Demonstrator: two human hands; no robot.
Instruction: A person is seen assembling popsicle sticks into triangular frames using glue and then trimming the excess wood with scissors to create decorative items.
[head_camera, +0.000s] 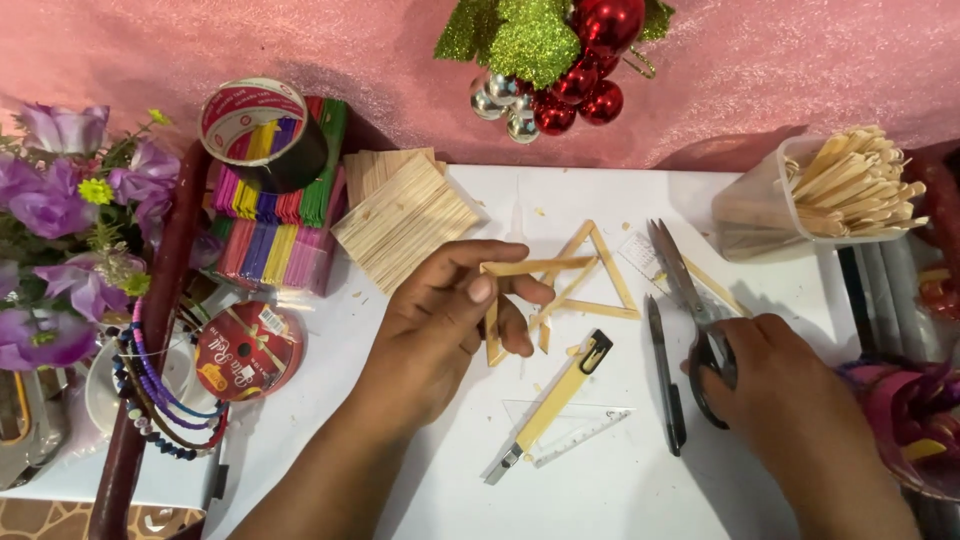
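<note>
The scene is brightly and evenly lit from above, so the white table (600, 480) reads almost blown out near the middle — shadows under the left hand (445, 320) and right hand (790, 385) are soft and short. Glare spots sit on the red baubles (590, 60) at the far edge and on the tape roll (262, 125). Focus is fairly sharp in the centre — the purple flowers (60, 200) at the left edge look slightly soft.

A round red package with gold ribbon (246, 350) is seen at the left of the white worktop (620, 480). A tape roll with a red-and-white label (255, 118) is set on coloured sticks behind it.
</note>
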